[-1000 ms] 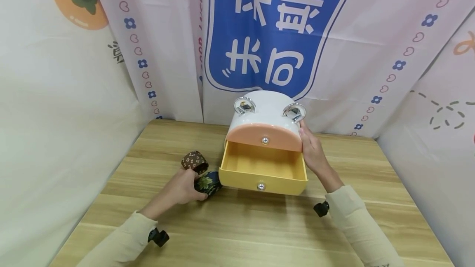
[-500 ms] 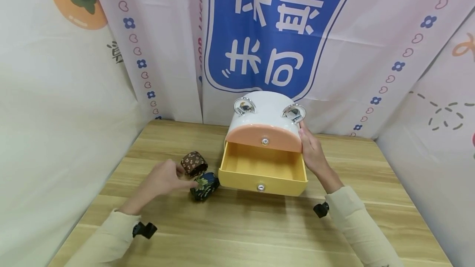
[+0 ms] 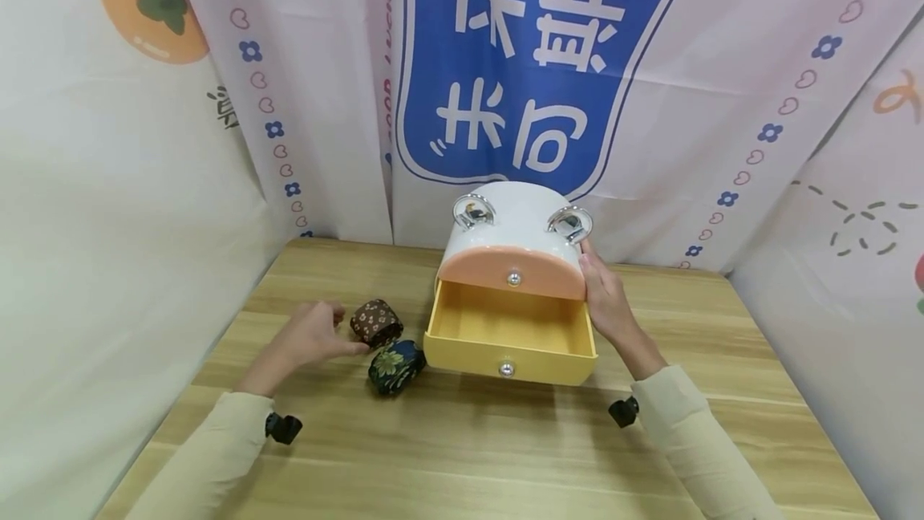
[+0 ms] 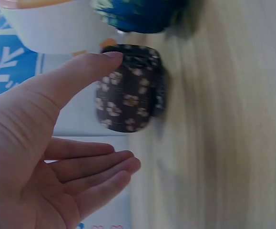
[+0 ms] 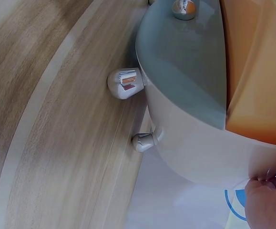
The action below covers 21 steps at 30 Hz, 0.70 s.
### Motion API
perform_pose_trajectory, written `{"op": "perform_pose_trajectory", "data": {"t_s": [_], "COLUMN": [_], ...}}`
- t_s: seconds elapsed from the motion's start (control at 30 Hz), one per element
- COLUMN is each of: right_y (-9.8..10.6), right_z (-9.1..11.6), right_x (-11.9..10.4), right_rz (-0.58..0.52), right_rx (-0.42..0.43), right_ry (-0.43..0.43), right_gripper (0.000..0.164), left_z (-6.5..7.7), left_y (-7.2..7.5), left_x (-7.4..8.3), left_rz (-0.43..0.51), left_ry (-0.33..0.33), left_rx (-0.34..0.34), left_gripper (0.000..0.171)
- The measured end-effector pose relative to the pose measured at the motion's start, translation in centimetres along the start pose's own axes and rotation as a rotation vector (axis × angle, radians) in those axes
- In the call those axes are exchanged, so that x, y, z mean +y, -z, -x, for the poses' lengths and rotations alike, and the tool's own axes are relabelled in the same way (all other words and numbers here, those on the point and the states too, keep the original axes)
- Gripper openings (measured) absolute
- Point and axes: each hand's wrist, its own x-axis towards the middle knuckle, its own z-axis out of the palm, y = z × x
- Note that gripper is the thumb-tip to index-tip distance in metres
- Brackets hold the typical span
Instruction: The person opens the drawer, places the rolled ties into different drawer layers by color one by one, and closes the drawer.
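Observation:
My left hand (image 3: 306, 342) has its fingers spread beside a brown fabric roll (image 3: 376, 322) with small pale flowers. In the left wrist view, the thumb overlaps the upper edge of this brown roll (image 4: 123, 98), with the other fingers apart below it. A dark blue-green roll (image 3: 397, 367) with a gold leaf pattern lies just in front of the brown one, near the drawer's left corner. My right hand (image 3: 609, 295) rests along the right side of a white drawer box (image 3: 516, 215), fingers pointing up. The box's yellow lower drawer (image 3: 508, 358) is pulled out, with nothing in it.
Two chrome-ringed knobs stick up from the box's top, and the orange upper drawer front (image 3: 491, 270) is closed with a silver knob (image 3: 514, 279). A wooden table (image 3: 433, 456) lies under everything. Printed cloth (image 3: 325, 103) hangs behind and at both sides.
My left hand has let go of the blue-green roll and moved left to the brown roll. The blue-green roll sits slightly turned. My right hand and the drawer box hold their place.

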Motion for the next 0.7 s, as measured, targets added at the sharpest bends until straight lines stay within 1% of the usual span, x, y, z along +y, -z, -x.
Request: {"op": "perform_pose_trajectory", "data": {"t_s": [0.07,0.23,0.27,0.33,0.5,0.6,0.7], "right_y": [-0.1,-0.2,-0.2,-0.3,-0.6,-0.7,-0.8], "right_z": [0.0,-0.1,-0.2,-0.4,-0.9,-1.0,-1.0], "right_x": [-0.1,0.3,0.6,1.5,3.7,4.1,4.1], "right_rz": [0.0,-0.02,-0.029,-0.035,-0.026,-0.027,-0.035], "right_rx": [-0.002,0.004,0.003,0.005,0.024,0.035,0.034], "right_ry": [0.009,0.048,0.054,0.056,0.064,0.075,0.072], "right_gripper": [0.051,0.049,0.049,0.049,0.048,0.049,0.05], "left_z": [-0.3,-1.0,-1.1,-1.3,-1.4,-1.4,-1.5], "left_y": [-0.6,-1.4,-1.5,-1.7,-2.2,-2.5,-2.7], "left_x": [-0.4,-0.8,-0.9,-0.9,-0.9,-0.9,-0.9], "left_rz": [-0.008,0.02,0.032,0.036,0.057,0.068,0.08], "left_ry": [-0.006,0.005,0.013,-0.001,-0.033,-0.049,-0.053], "left_rx": [0.023,0.031,0.027,0.037,0.068,0.09,0.113], "left_gripper": [0.093,0.096,0.096,0.096,0.088,0.081,0.076]}}
